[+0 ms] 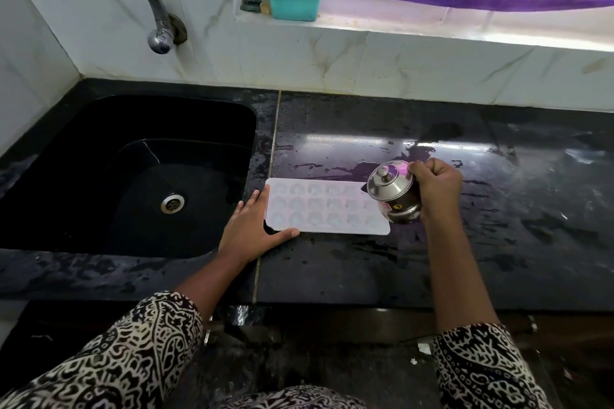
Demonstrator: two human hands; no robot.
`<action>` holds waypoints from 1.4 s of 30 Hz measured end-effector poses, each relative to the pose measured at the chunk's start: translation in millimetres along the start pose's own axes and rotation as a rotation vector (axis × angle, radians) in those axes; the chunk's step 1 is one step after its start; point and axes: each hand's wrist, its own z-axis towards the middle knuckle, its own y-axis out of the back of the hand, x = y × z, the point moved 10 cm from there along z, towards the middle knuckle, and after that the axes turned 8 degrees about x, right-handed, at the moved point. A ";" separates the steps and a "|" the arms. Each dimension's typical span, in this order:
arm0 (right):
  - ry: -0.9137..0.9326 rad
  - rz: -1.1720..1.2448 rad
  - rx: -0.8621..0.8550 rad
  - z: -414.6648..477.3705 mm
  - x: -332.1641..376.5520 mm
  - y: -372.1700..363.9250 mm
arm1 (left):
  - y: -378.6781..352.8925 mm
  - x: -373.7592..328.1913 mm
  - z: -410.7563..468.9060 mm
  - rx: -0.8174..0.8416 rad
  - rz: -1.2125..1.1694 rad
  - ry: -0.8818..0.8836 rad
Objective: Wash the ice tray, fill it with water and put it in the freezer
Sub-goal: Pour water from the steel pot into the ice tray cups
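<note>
Head view: the white ice tray (327,207) lies flat on the wet black countertop (498,242), at frame centre, just right of the sink (83,129). The left hand (252,226) braces the tray's left end, fingers straight along the short edge and thumb along the near edge. The right hand (435,188) has its fingers curled round a lidded steel jug (393,191), tilted leftward over the tray's right end. No stream is visible, and how full the cells are cannot be told. This looks like the filling step. Pour slowly, work along the rows, keep the tray level and stop short of the rims, since it must be carried to the freezer.
</note>
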 end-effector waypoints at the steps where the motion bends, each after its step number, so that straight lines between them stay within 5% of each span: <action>1: 0.012 -0.019 0.001 -0.1 0.6 0.4 | 0.1 0.0 0.0 0.004 -0.001 0.002; 15: 0.075 -0.181 0.013 -1.9 10.1 -1.3 | 0.7 -0.7 -0.5 -0.006 0.007 -0.008; 42: 0.088 -0.091 0.015 0.5 16.4 2.5 | 0.3 0.8 -0.6 -0.015 0.003 -0.003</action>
